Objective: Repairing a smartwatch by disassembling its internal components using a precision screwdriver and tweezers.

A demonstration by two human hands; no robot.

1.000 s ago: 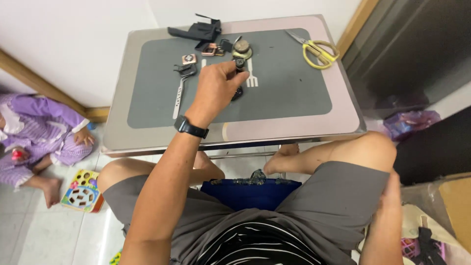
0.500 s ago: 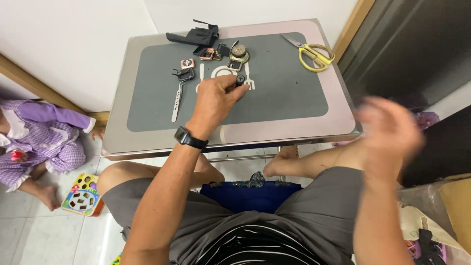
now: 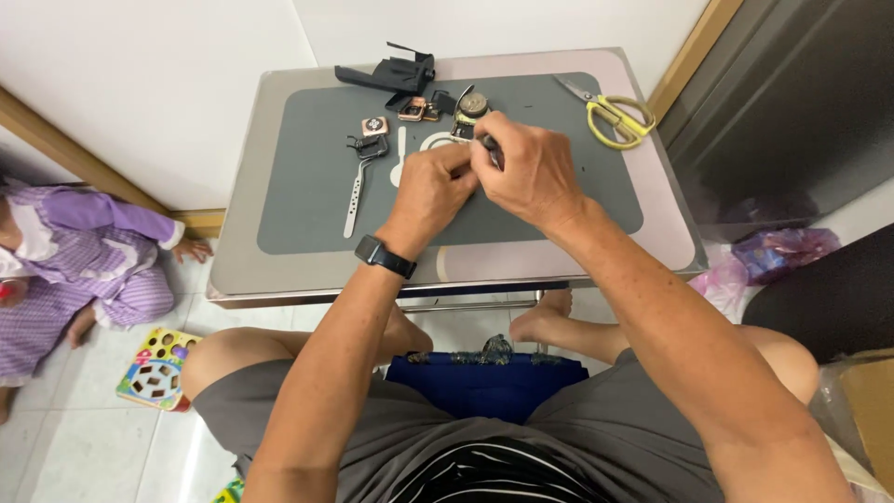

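Both my hands meet over the grey mat (image 3: 307,214) on a small table. My left hand (image 3: 430,189), with a black watch on the wrist, is closed around a small dark part that its fingers mostly hide. My right hand (image 3: 529,169) touches it from the right and pinches a slim dark tool (image 3: 488,145), tip down by the left fingers. A white watch strap (image 3: 354,197) with a dark buckle lies left of the hands. Two rose-coloured watch cases (image 3: 374,125) (image 3: 413,111) and a round metal piece (image 3: 473,102) lie just beyond them.
A black folded tool (image 3: 396,73) lies at the mat's far edge and yellow scissors (image 3: 616,118) at its far right. A child in purple (image 3: 84,251) sits on the floor at left beside a puzzle toy (image 3: 154,368). A dark cabinet (image 3: 792,112) stands at right.
My right hand has come up from my lap onto the table and joined the left hand, now holding the slim tool. The left hand has drawn slightly back toward me.
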